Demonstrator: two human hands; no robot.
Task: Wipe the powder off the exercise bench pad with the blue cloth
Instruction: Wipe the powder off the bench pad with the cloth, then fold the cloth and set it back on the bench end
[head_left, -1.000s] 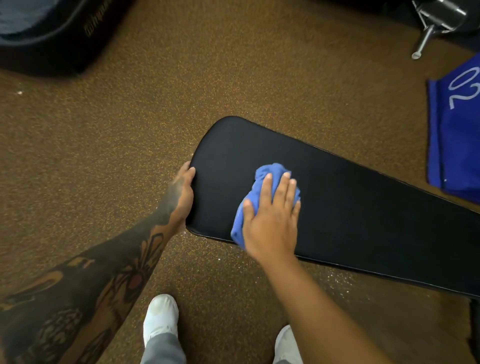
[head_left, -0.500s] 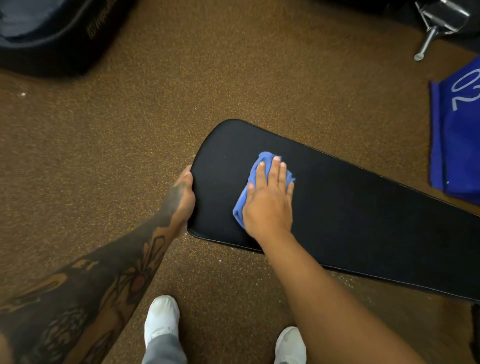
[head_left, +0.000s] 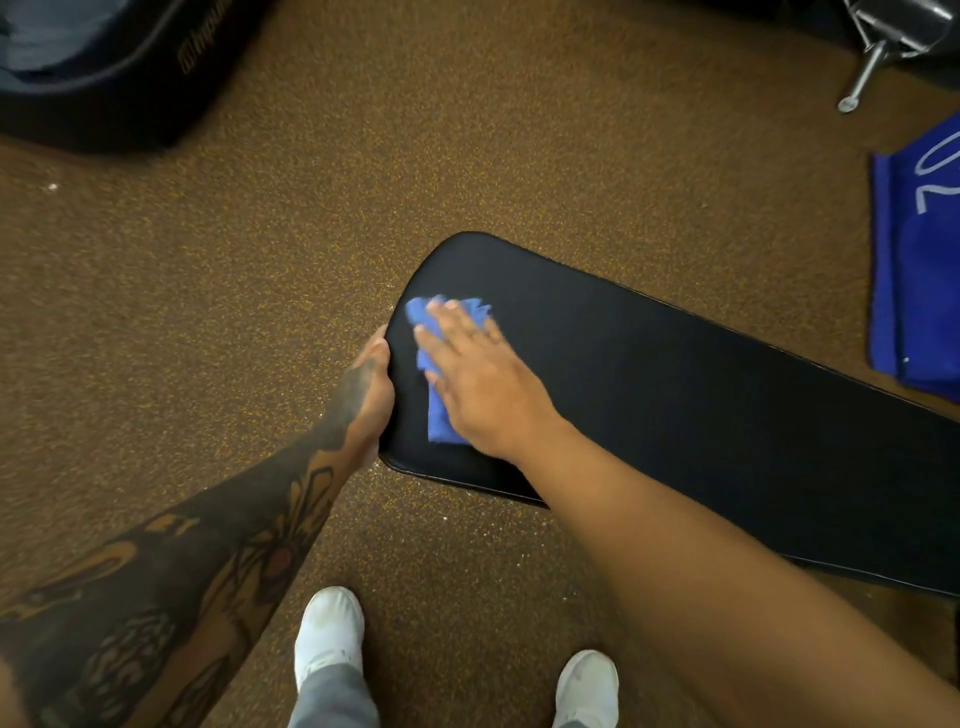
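Note:
The long black bench pad (head_left: 701, 395) runs from the centre of the view to the right edge. My right hand (head_left: 483, 379) lies flat on its left end, pressing the crumpled blue cloth (head_left: 436, 410) against the pad; most of the cloth is under my palm and fingers. My left hand (head_left: 369, 384) grips the pad's rounded left edge, thumb on top. No powder shows on the dark pad surface. Faint white specks lie on the floor below the pad's near edge.
Brown speckled rubber floor (head_left: 208, 338) all around. A dark bag or case (head_left: 104, 67) sits at the top left. A blue fabric item with white figures (head_left: 919, 270) lies at the right edge. Metal equipment (head_left: 883, 41) is at the top right. My white shoes (head_left: 327, 634) stand below the pad.
My right hand has slid the blue cloth leftward and farther along the pad toward its rounded end. My left hand stays on the pad's edge.

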